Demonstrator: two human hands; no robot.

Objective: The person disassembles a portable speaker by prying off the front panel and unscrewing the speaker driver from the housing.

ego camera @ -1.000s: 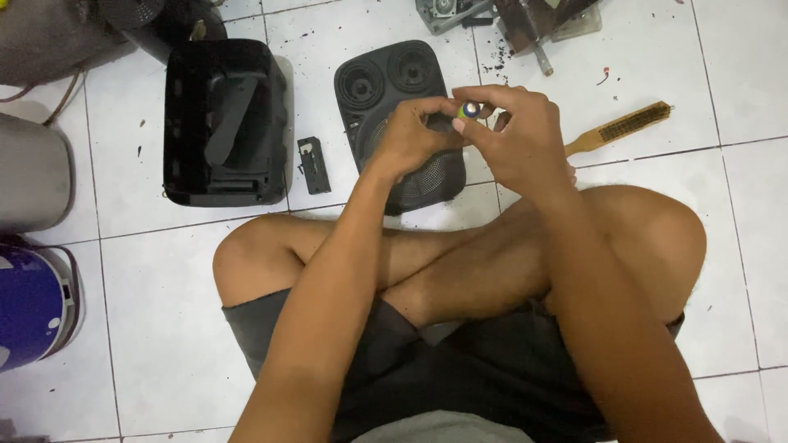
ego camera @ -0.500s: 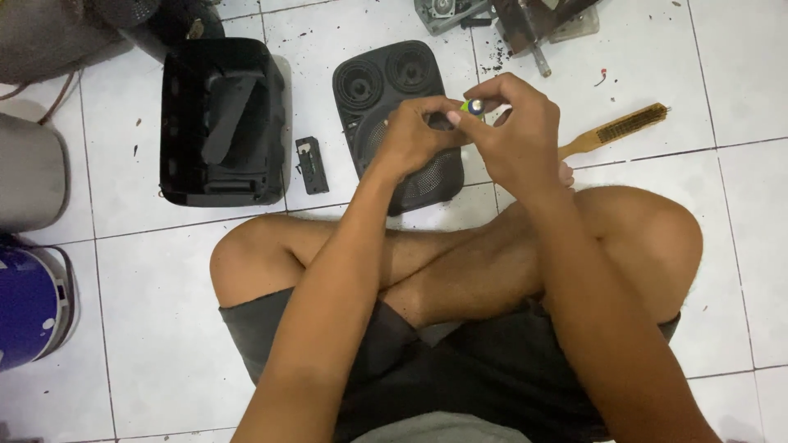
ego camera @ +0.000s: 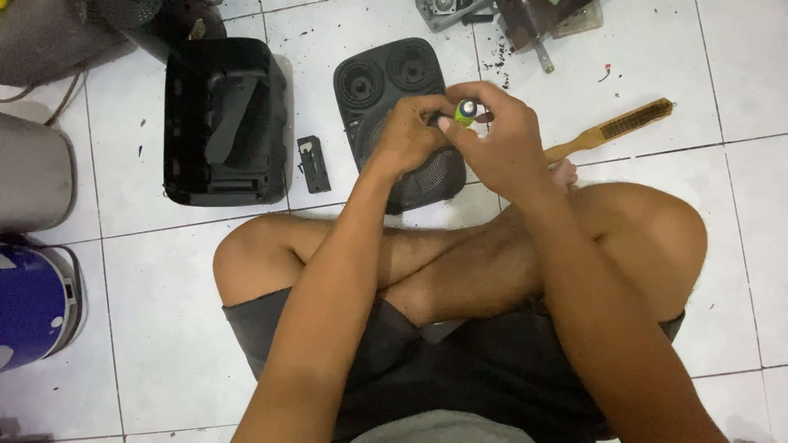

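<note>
The person sits cross-legged on the tiled floor [ego camera: 574,49], both hands raised over the speaker front [ego camera: 394,90], a black panel with two round holes and a mesh grille lying flat on the tiles. Between them is a small battery [ego camera: 465,111], a green cylinder with a silvery end cap turned up toward the camera; it looks smooth, hard and slick. The left hand [ego camera: 408,135] has its fingers closed narrowly on the lower part, and the right hand [ego camera: 505,135] curls over it from the other side, fingers pinching near the top. My worry is the grip: so small and slippery a thing, held only at the tips, could pop free if one hand twists or eases off, then bounce off the panel and roll across the tiles, perhaps under the metal parts [ego camera: 525,20] at the top where dark grit is scattered. To the left sits the black housing [ego camera: 222,123], open side up, with a small black piece [ego camera: 313,164] just beside it; a wire brush [ego camera: 611,130] lies near the right hand, partly hidden behind it.
</note>
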